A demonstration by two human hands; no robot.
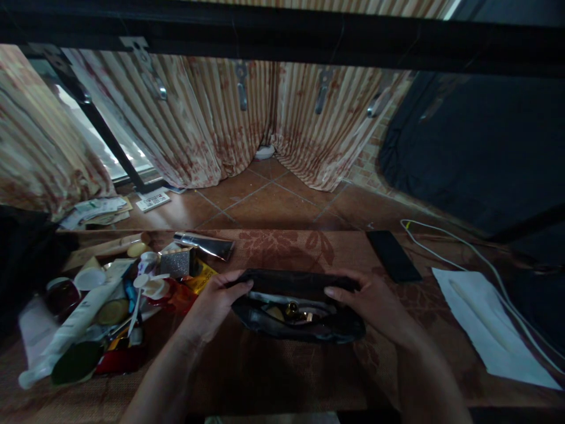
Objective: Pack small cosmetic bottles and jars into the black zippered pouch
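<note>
Centrally on the worktop (273, 377), the left hand (215, 301) and right hand (373, 301) each clamp their grip on the open black pouch (304, 333); tubes and jars (88, 306) crowd its left, a phone (394, 256) and white paper (489, 330) lie right.

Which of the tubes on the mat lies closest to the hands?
The shiny silver tube, just beyond the left hand gripping the black pouch; the long white tube lies farther off, at the pile's left edge.

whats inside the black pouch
A small gold-coloured cap and a yellowish piece show in the open black pouch; anything deeper is covered by its dark sides.
</note>
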